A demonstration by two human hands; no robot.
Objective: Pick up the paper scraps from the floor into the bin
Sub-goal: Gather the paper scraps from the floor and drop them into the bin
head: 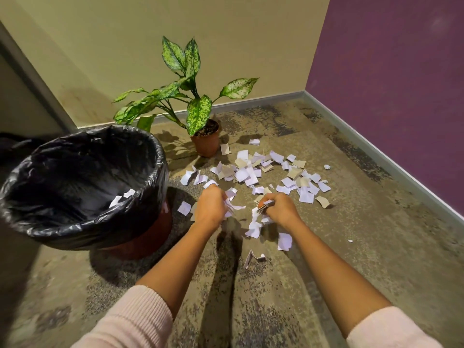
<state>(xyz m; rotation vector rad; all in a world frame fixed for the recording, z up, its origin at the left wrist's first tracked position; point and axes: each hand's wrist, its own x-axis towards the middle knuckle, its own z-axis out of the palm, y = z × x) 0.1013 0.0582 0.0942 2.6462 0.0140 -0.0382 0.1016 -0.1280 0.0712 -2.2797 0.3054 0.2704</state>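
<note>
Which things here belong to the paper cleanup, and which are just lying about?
Job: paper scraps on the floor, black-lined bin, left hand and right hand, both gripping scraps.
Lying about: potted plant.

Your way left runs over open carpet (251, 297). The bin (82, 222) rim stands high. The potted plant (198, 116) crowds the far side.

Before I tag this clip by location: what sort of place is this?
Probably an indoor corner of an office or hallway: mottled carpet, painted walls meeting above a grey skirting, a potted plant and a bag-lined bin beside the paper scraps.
</note>
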